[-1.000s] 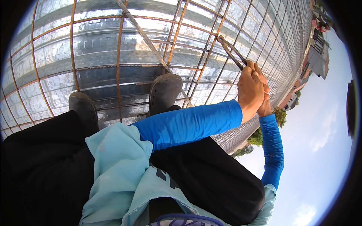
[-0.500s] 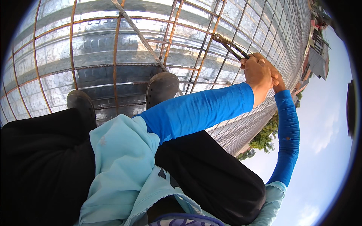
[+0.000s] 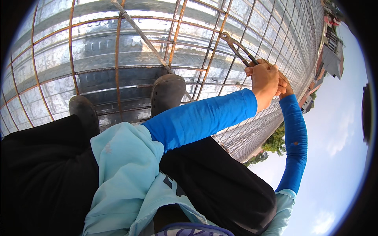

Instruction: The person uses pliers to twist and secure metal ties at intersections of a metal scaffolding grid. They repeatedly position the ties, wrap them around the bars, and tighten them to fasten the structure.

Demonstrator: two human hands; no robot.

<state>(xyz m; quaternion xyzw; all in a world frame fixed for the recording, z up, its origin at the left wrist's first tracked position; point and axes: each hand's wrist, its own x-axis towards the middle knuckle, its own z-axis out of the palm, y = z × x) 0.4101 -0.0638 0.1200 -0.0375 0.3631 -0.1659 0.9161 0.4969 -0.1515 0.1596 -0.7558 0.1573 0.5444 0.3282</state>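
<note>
My left hand point(image 3: 264, 82) and my right hand point(image 3: 286, 87) are together, fingers closed, at the handle ends of a pair of steel pincers point(image 3: 238, 48). Its two long handles spread apart toward my hands, one gap between them. The rounded jaws reach a brown rebar point(image 3: 215, 46) of the mesh, near a crossing of bars; whether they grip any wire cannot be made out. My left hand covers part of the right, so which fingers hold which handle is hidden.
The rebar mesh point(image 3: 118, 59) lies over ribbed, shiny metal decking point(image 3: 100, 46). A diagonal bar point(image 3: 142, 36) crosses it near my dark shoes point(image 3: 168, 92). To the right are trees point(image 3: 276, 141), a building roof point(image 3: 332, 62) and sky.
Both hands and the pincers have shifted slightly left in the picture. The pincers' handles stand a little farther apart. The hands remain together on them.
</note>
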